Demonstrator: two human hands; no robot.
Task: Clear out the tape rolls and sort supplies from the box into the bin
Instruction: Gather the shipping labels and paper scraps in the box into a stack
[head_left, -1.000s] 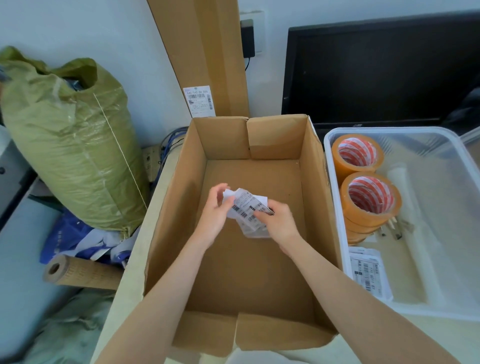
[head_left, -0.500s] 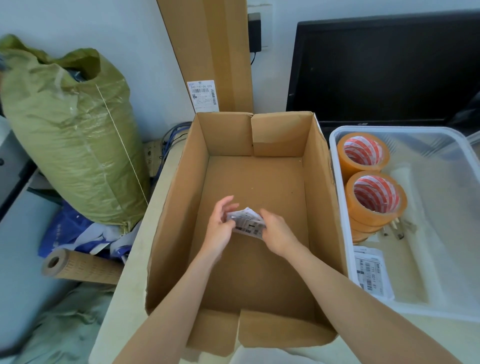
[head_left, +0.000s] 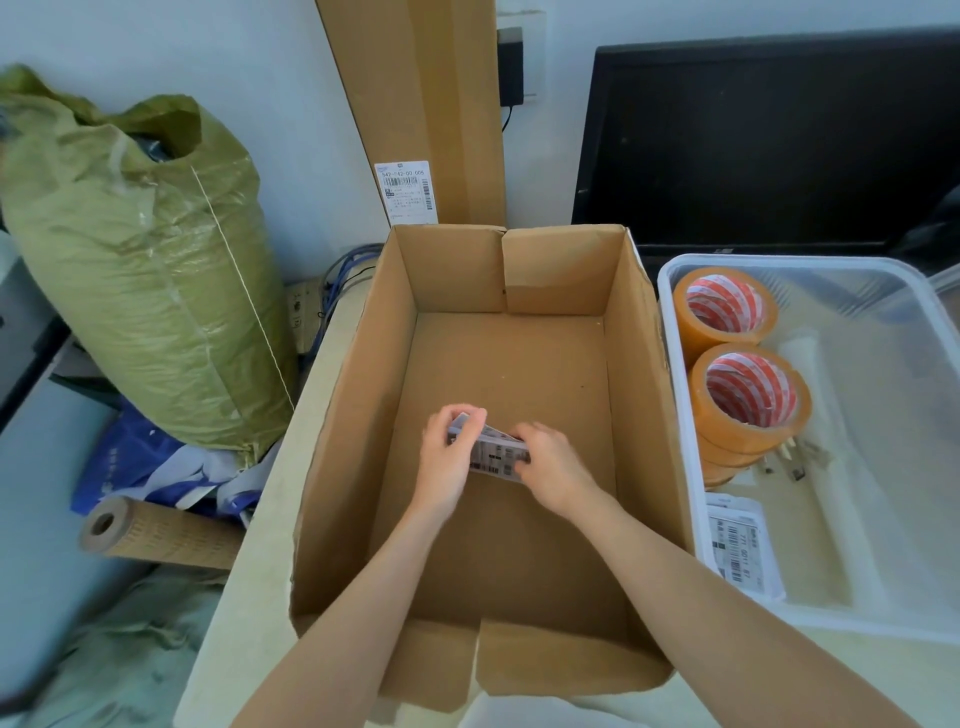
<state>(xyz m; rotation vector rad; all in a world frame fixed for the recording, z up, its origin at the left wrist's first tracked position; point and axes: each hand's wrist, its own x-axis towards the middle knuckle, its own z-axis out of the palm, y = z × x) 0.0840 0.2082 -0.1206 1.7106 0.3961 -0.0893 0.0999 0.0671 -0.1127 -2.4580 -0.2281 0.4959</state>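
- Holding a small stack of paper labels (head_left: 496, 454) between them, the left hand (head_left: 445, 462) and the right hand (head_left: 558, 470) reach down into the cardboard box (head_left: 358, 415).
- The left grip is pinched on the left end of the labels, with the fingers curled over the top. The right grip is clenched on the right end of the same labels.
- The labels sit low in the box, over the middle of its brown floor. I cannot tell if they touch the floor.
- The box stands on the tabletop (head_left: 249, 571), close to its left edge, with its flaps open.
- The clear plastic bin (head_left: 675, 395) stands just beside the box, on the right part of the tabletop.
- Two orange tape rolls (head_left: 750, 395) lie in the bin along its left wall, one behind the other. The near one sits on more orange rolls.
- A white label sheet (head_left: 740, 545) lies in the near left corner of the bin.
- A black screen (head_left: 769, 140) stands at the far edge, behind the bin.
- A green sack (head_left: 140, 270) stands off the left edge of the tabletop.
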